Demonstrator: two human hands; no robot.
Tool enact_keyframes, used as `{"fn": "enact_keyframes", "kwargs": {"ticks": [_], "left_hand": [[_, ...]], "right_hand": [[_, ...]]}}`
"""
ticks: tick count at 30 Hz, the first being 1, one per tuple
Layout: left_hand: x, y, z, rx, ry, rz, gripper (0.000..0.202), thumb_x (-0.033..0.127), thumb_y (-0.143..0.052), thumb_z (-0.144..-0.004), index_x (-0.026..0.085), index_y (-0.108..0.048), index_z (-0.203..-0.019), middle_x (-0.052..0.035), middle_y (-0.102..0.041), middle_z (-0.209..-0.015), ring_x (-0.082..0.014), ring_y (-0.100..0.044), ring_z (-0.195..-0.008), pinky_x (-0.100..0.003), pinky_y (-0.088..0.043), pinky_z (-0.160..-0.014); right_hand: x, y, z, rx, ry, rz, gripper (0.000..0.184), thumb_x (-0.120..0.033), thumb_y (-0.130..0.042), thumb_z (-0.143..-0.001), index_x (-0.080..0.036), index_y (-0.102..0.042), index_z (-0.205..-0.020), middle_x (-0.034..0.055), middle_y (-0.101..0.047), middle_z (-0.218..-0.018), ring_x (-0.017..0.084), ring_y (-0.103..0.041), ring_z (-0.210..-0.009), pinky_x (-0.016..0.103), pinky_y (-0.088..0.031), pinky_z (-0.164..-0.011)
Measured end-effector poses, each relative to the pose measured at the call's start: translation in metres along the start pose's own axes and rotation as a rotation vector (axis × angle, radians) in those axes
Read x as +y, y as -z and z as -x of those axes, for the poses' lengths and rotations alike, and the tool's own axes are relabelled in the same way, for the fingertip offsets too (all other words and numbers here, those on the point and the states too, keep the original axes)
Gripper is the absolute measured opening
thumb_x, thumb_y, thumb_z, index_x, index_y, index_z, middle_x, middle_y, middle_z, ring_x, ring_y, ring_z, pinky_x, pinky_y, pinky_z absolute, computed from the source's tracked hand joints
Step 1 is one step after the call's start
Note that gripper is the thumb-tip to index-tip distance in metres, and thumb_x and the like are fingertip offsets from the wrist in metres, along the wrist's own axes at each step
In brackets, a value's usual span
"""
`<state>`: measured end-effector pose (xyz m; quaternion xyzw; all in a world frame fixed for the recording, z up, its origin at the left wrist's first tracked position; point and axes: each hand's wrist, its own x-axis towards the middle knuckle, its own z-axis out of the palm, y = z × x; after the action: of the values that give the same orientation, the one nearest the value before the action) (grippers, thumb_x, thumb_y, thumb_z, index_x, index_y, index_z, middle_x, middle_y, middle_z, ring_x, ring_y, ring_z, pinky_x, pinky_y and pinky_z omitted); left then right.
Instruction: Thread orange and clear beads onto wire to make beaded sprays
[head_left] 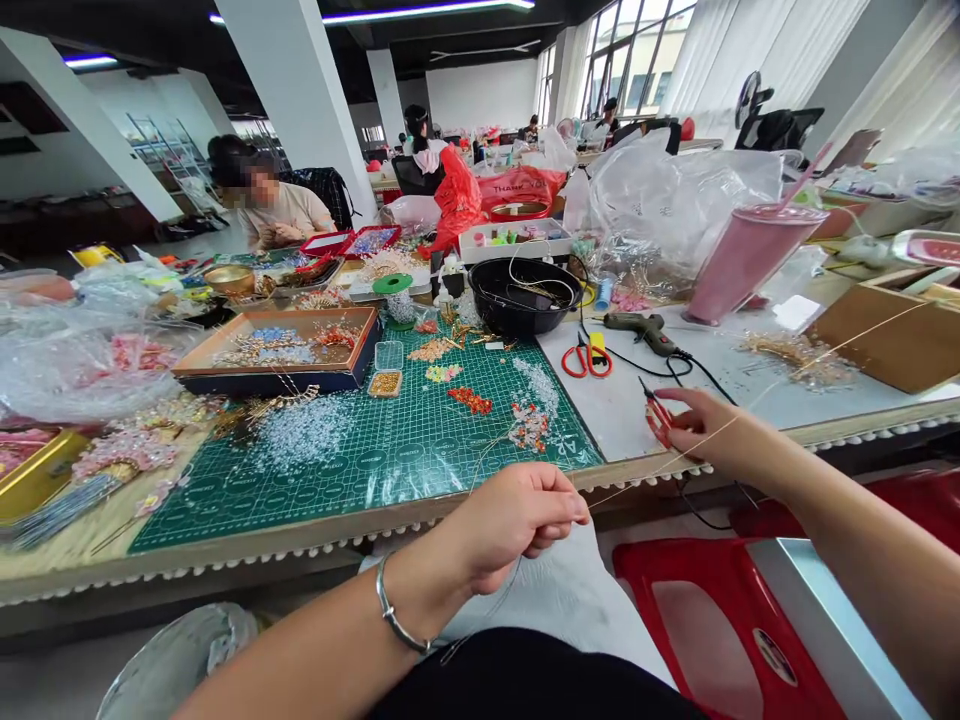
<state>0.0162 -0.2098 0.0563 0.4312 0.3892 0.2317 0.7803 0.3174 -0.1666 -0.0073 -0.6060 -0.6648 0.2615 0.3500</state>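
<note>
A: What's the left hand doing, down at the bottom middle of the view?

B: The left hand (pixel 510 525) is closed, fingers curled around a thin gold wire (pixel 825 366), with a plain silver bangle (pixel 397 620) on the wrist. The wire runs from that fist, past the right hand, toward the right edge of the frame.

A: And the right hand (pixel 712 430)?

B: Closed on a pair of small red-handled pliers (pixel 658 420), held above the white-topped surface (pixel 600 415). I can't tell whether it's pinching the wire as well.

A: How would you handle wire that fine?

B: Keep it taut between both hands so it can't kink, and use only the pliers' tips, close to the fingers, so they don't scar the gold.

A: Any writing you can read?

B: "THANK YOU" on the red plastic bag (pixel 517 185), upper middle. There's lettering at the corner of the green gridded cutting mat (pixel 390 500), maybe "AR", but I can't be sure. I can't make out any brand names.
</note>
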Motion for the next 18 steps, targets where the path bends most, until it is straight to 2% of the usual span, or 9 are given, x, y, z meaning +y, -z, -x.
{"fn": "enact_keyframes", "kwargs": {"ticks": [1,2,4,5,7,9,11,15,18], "left_hand": [[-0.001,0.0,0.0,0.009,-0.006,0.011,0.019,0.028,-0.07,-0.076,0.017,-0.055,-0.072,0.0082,-0.037,-0.055,-0.0051,-0.022,-0.049,-0.027,-0.009,-0.051],[-0.001,0.0,0.0,0.019,-0.011,0.02,0.019,0.028,-0.07,-0.076,0.017,-0.055,-0.072,0.0084,-0.036,-0.054,-0.0051,-0.022,-0.049,-0.027,-0.01,-0.05],[-0.002,0.0,-0.002,0.036,-0.012,0.032,0.019,0.027,-0.07,-0.076,0.016,-0.056,-0.071,0.0081,-0.038,-0.054,-0.0052,-0.023,-0.05,-0.026,-0.011,-0.05],[-0.003,0.0,-0.004,0.038,-0.008,0.031,0.019,0.027,-0.071,-0.076,0.016,-0.057,-0.071,0.0077,-0.039,-0.054,-0.0053,-0.025,-0.05,-0.026,-0.012,-0.05],[-0.006,-0.001,-0.008,0.031,-0.006,0.013,0.018,0.027,-0.071,-0.076,0.016,-0.059,-0.071,0.007,-0.042,-0.054,-0.0059,-0.028,-0.051,-0.025,-0.015,-0.051],[-0.009,-0.001,-0.012,0.025,-0.016,-0.054,0.017,0.028,-0.07,-0.078,0.015,-0.061,-0.071,0.0063,-0.043,-0.055,-0.0068,-0.031,-0.052,-0.025,-0.019,-0.052],[-0.013,-0.002,-0.015,-0.005,-0.01,-0.193,0.017,0.03,-0.07,-0.08,0.015,-0.064,-0.073,0.0052,-0.047,-0.056,-0.0081,-0.036,-0.054,-0.025,-0.025,-0.054],[-0.016,-0.002,-0.016,-0.118,0.064,-0.487,0.018,0.035,-0.068,-0.082,0.017,-0.068,-0.078,0.0035,-0.056,-0.065,-0.0109,-0.047,-0.061,-0.026,-0.034,-0.058],[-0.015,-0.001,-0.016,-0.188,0.074,-0.554,0.018,0.035,-0.068,-0.082,0.018,-0.069,-0.08,0.0041,-0.056,-0.069,-0.0109,-0.048,-0.063,-0.025,-0.035,-0.058]], "right_hand": [[-0.003,0.0,0.016,-0.091,-0.035,-0.05,0.047,-0.048,-0.058,-0.099,-0.019,-0.059,-0.137,0.0009,-0.071,-0.08,0.013,-0.06,-0.051,0.023,-0.046,-0.041],[-0.007,0.0,0.035,-0.174,-0.063,-0.098,0.052,-0.051,-0.062,-0.095,-0.022,-0.059,-0.138,-0.0012,-0.069,-0.072,0.012,-0.054,-0.044,0.021,-0.038,-0.035],[-0.018,-0.001,0.074,-0.284,-0.114,-0.167,0.051,-0.055,-0.065,-0.091,-0.023,-0.064,-0.131,-0.0064,-0.056,-0.056,0.011,-0.047,-0.037,0.019,-0.031,-0.031],[-0.026,-0.002,0.091,-0.318,-0.132,-0.189,0.046,-0.055,-0.061,-0.093,-0.023,-0.066,-0.126,-0.0067,-0.053,-0.054,0.01,-0.047,-0.037,0.019,-0.034,-0.032],[-0.041,-0.004,0.115,-0.415,-0.118,-0.238,0.041,-0.052,-0.059,-0.095,-0.024,-0.068,-0.122,-0.0011,-0.062,-0.065,0.014,-0.058,-0.051,0.024,-0.051,-0.047],[-0.055,-0.005,0.124,-0.475,-0.093,-0.217,0.037,-0.05,-0.065,-0.09,-0.024,-0.069,-0.118,0.0034,-0.069,-0.077,0.019,-0.066,-0.066,0.027,-0.058,-0.061],[-0.063,-0.006,0.123,-0.482,-0.113,-0.171,0.033,-0.048,-0.069,-0.088,-0.026,-0.07,-0.113,0.0037,-0.072,-0.084,0.021,-0.069,-0.073,0.027,-0.059,-0.065],[-0.068,-0.005,0.115,-0.501,-0.137,-0.103,0.031,-0.053,-0.065,-0.087,-0.031,-0.069,-0.109,0.0009,-0.072,-0.084,0.022,-0.069,-0.071,0.028,-0.059,-0.063],[-0.067,-0.003,0.114,-0.489,-0.163,-0.036,0.031,-0.058,-0.064,-0.085,-0.031,-0.069,-0.099,-0.0004,-0.069,-0.077,0.022,-0.066,-0.067,0.029,-0.058,-0.06]]}}
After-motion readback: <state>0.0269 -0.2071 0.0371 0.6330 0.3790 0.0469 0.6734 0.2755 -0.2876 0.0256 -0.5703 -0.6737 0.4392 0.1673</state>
